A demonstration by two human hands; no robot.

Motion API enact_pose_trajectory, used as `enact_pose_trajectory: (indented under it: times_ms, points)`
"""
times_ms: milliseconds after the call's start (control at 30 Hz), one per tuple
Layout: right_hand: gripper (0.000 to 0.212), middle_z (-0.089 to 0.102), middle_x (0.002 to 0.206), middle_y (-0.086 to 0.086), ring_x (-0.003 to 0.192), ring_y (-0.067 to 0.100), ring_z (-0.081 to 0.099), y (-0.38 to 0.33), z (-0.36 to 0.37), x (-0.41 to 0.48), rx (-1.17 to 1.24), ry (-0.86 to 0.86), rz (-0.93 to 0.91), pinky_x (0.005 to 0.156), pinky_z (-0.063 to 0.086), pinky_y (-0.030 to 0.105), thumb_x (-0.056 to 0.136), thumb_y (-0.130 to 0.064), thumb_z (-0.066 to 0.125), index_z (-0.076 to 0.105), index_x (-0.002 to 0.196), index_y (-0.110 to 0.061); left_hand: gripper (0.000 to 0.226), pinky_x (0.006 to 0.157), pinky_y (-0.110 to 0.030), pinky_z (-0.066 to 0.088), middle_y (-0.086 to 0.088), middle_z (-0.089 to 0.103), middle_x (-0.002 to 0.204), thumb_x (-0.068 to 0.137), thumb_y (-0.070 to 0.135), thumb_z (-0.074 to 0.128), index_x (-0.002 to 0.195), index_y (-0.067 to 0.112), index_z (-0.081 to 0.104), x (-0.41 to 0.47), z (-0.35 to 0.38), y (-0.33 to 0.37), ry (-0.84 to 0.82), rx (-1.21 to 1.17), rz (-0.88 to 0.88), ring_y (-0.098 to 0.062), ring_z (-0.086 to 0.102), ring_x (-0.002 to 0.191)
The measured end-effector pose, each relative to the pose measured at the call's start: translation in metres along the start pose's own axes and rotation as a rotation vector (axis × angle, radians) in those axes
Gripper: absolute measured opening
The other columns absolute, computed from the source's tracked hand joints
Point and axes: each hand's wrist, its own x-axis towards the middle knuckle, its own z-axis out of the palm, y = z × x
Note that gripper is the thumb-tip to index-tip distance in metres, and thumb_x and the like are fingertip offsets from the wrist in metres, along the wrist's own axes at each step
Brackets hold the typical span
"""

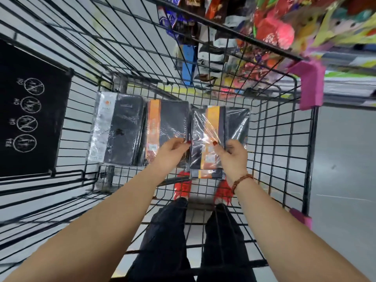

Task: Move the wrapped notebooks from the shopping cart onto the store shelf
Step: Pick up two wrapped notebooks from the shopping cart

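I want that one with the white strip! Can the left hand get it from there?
Probably yes. The white-strip notebook pack lies uncovered in the cart, just beyond the left hand, with nothing between them.

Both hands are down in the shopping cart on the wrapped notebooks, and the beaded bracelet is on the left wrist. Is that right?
Not quite: the head view shows the beaded bracelet on the right wrist. Otherwise right: left hand and right hand are on the wrapped notebooks in the shopping cart.
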Motion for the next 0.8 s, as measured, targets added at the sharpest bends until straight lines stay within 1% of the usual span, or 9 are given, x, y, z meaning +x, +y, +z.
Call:
enact_pose_trajectory:
  times_ms: [100, 200, 267, 333, 367, 433, 567, 700, 800]
  points:
    - [0.017, 0.057, 0.067, -0.001, 0.057, 0.009, 0.054, 0.0, 0.01, -0.015, 0.052, -0.146, 0.002, 0.053, 0.047, 0.021, 0.083, -0.007, 0.068, 0.053, 0.077, -0.013, 0.022, 0.084, -0.042, 0.053, -0.004, 0.067, 0.099, 0.091, 0.039, 0.057, 0.105, 0.021, 0.058, 0.002, 0.001, 0.001, 0.012, -0.202, -0.092, -0.018, 0.064, 0.083]
    - [0.019, 0.061, 0.071, 0.007, 0.06, 0.012, 0.059, 0.003, 0.021, -0.024, 0.064, -0.189, -0.038, 0.057, 0.051, 0.025, 0.081, -0.011, 0.07, 0.056, 0.086, 0.001, 0.015, 0.06, -0.026, 0.054, 0.0, 0.071, 0.086, 0.096, 0.026, 0.052, 0.101, 0.014, 0.059, 0.001, 0.005, 0.001, 0.068, -0.401, -0.089, -0.009, 0.069, 0.068]
    - [0.023, 0.065, 0.082, 0.017, 0.072, 0.024, 0.062, 0.004, 0.025, -0.023, 0.075, -0.172, -0.036, 0.069, 0.054, 0.035, 0.079, -0.02, 0.073, 0.061, 0.088, -0.003, 0.016, 0.053, -0.022, 0.052, -0.001, 0.071, 0.087, 0.097, 0.023, 0.05, 0.105, 0.012, 0.058, 0.0, 0.006, 0.0, 0.115, -0.433, -0.086, -0.008, 0.069, 0.066]
    - [0.01, 0.068, 0.084, 0.008, 0.078, 0.018, 0.063, 0.006, 0.024, -0.019, 0.1, -0.107, -0.003, 0.075, 0.054, 0.03, 0.079, -0.02, 0.073, 0.067, 0.082, -0.013, 0.012, 0.054, -0.022, 0.054, 0.001, 0.07, 0.081, 0.097, 0.024, 0.05, 0.098, 0.017, 0.059, -0.001, 0.004, 0.0, 0.162, -0.443, -0.108, -0.011, 0.069, 0.067]
    - [0.007, 0.068, 0.083, 0.002, 0.078, 0.013, 0.062, 0.007, 0.022, -0.015, 0.107, -0.047, 0.022, 0.076, 0.054, 0.026, 0.079, -0.019, 0.073, 0.068, 0.082, -0.015, 0.011, 0.062, -0.028, 0.056, 0.001, 0.07, 0.082, 0.097, 0.026, 0.05, 0.098, 0.018, 0.058, 0.001, 0.0, -0.002, 0.178, -0.424, -0.106, -0.015, 0.069, 0.072]
    - [0.015, 0.066, 0.083, -0.004, 0.079, 0.008, 0.062, 0.014, 0.016, -0.005, 0.048, 0.102, 0.06, 0.078, 0.054, 0.025, 0.077, -0.022, 0.075, 0.068, 0.088, -0.013, 0.011, 0.075, -0.036, 0.053, 0.0, 0.07, 0.088, 0.097, 0.026, 0.05, 0.101, 0.02, 0.058, 0.006, -0.011, -0.01, 0.213, -0.304, -0.062, -0.02, 0.067, 0.083]
    - [0.041, 0.059, 0.088, -0.001, 0.084, 0.017, 0.061, 0.032, 0.009, 0.013, -0.151, 0.222, 0.163, 0.064, 0.045, 0.018, 0.068, -0.041, 0.08, 0.055, 0.091, -0.018, 0.009, 0.073, -0.031, 0.051, 0.002, 0.067, 0.088, 0.097, 0.022, 0.051, 0.096, 0.021, 0.06, 0.008, -0.039, -0.031, 0.285, -0.211, -0.031, -0.015, 0.063, 0.08]
    - [0.069, 0.044, 0.111, 0.002, 0.102, 0.019, 0.049, 0.046, 0.017, 0.017, -0.408, 0.146, 0.15, 0.084, 0.043, 0.026, 0.054, -0.058, 0.081, 0.051, 0.101, -0.018, 0.011, 0.065, -0.032, 0.045, -0.004, 0.06, 0.076, 0.096, 0.027, 0.051, 0.09, 0.021, 0.059, 0.006, -0.051, -0.056, 0.281, -0.149, -0.069, -0.023, 0.053, 0.071]
    - [0.075, 0.041, 0.123, 0.008, 0.116, 0.025, 0.044, 0.048, 0.02, 0.018, -0.477, 0.123, 0.142, 0.094, 0.041, 0.031, 0.058, -0.058, 0.078, 0.053, 0.113, -0.013, 0.016, 0.073, -0.035, 0.047, -0.011, 0.062, 0.088, 0.096, 0.03, 0.051, 0.097, 0.017, 0.059, 0.003, -0.049, -0.064, 0.262, -0.165, -0.107, -0.024, 0.056, 0.08]
